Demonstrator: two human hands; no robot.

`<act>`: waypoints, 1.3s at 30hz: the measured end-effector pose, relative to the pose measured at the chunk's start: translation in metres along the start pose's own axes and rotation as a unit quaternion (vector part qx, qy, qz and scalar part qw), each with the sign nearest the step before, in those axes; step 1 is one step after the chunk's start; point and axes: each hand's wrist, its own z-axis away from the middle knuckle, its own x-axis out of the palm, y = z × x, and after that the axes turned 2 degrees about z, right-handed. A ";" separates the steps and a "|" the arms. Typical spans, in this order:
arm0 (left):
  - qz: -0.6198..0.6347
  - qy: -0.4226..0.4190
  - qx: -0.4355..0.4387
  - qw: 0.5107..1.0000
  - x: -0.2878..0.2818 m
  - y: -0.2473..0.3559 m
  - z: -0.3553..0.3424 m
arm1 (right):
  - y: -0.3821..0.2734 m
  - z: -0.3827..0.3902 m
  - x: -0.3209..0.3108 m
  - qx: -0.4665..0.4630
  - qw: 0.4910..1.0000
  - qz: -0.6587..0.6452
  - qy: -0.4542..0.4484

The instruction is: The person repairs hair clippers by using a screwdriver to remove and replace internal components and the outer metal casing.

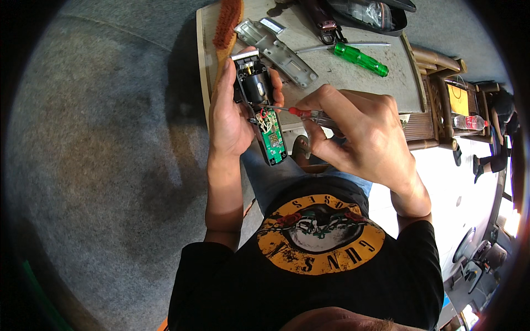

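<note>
My left hand is wrapped round an opened hair clipper, its toothed metal blade pointing away from me. Inside it show a black cylindrical motor, thin wires and a green circuit board at the near end. Between the fingers of my right hand is a small screwdriver with a clear and red handle. Its thin shaft reaches left to the clipper, just below the motor; whether the tip touches a part there, I cannot tell. A grey casing half lies on the table beyond the clipper.
On the worn table lie a green-handled screwdriver, a wooden brush with reddish bristles, a dark clipper and a black case holding a plastic bag. Bamboo furniture on the right bears a bottle and a yellow bag.
</note>
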 end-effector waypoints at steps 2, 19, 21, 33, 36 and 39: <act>-0.003 0.004 0.001 1.000 0.000 -0.001 0.000 | 0.000 -0.001 -0.001 -0.002 1.000 -0.002 -0.004; 0.021 -0.003 -0.003 1.000 0.001 0.001 0.000 | -0.001 -0.002 0.000 -0.010 1.000 -0.002 0.004; 0.023 -0.001 -0.002 1.000 0.002 0.001 0.000 | -0.002 -0.002 0.001 -0.010 1.000 0.001 0.007; -0.006 -0.009 0.009 1.000 -0.002 -0.001 0.000 | 0.000 -0.001 -0.002 -0.003 1.000 0.011 0.001; 0.005 0.005 -0.001 1.000 0.001 0.000 0.001 | -0.001 -0.001 -0.003 -0.006 1.000 0.015 -0.001; 0.002 -0.009 0.004 1.000 -0.001 -0.001 -0.001 | -0.001 0.000 -0.005 0.004 1.000 0.012 -0.005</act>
